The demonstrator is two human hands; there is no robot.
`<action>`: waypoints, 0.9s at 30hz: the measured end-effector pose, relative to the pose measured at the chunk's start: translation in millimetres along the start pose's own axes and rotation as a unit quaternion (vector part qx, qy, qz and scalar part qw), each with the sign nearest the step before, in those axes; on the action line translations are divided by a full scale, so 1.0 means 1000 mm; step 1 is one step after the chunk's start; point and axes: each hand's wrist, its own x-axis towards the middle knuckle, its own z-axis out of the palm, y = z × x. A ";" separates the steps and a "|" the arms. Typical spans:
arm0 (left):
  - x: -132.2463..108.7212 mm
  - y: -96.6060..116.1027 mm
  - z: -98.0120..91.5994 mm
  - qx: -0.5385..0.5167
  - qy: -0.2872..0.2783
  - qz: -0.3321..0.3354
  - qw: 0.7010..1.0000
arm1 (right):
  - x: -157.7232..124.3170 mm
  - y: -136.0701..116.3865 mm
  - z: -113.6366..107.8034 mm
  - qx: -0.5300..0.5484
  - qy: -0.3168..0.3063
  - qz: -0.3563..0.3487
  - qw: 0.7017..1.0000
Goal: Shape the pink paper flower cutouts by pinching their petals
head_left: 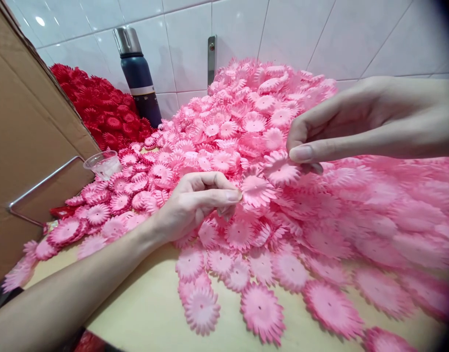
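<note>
Between thumb and fingers, my left hand (209, 195) pinches the edge of a pink fabric flower petal piece (258, 189), round with a fringed rim and a small centre hole. My right hand (341, 124), coming in from the right, is closed on the edge of a second pink petal piece (282, 168). The two pieces are held close side by side above the heap; whether their rims touch I cannot tell. Behind and below them spreads a large heap of similar pink petal pieces (261, 120). Several more lie flat on the pale yellow tabletop (136, 313) in front.
A pile of red petal pieces (107, 117) stands at the back left beside a dark blue bottle (138, 78). A cardboard box (30, 122) with a bent metal rod (44, 186) borders the left side, near a clear plastic cup (105, 165). White wall tiles (239, 29) close off the back.
</note>
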 end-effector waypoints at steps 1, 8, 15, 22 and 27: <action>0.000 0.000 0.000 0.001 0.001 0.001 1.000 | 0.000 0.001 0.000 -0.005 -0.025 -0.002 1.000; -0.001 -0.004 -0.006 0.058 0.044 0.013 0.997 | 0.005 0.001 0.012 -0.034 -0.092 -0.065 0.993; -0.001 -0.006 -0.005 0.138 0.029 0.019 0.990 | 0.001 -0.015 0.027 -0.076 -0.091 -0.096 0.988; -0.002 -0.008 -0.004 0.214 0.044 0.046 0.975 | 0.002 -0.022 0.037 -0.027 -0.117 -0.137 0.983; -0.002 -0.006 -0.003 0.235 0.047 0.046 0.970 | 0.007 -0.018 0.038 -0.008 -0.117 -0.119 0.986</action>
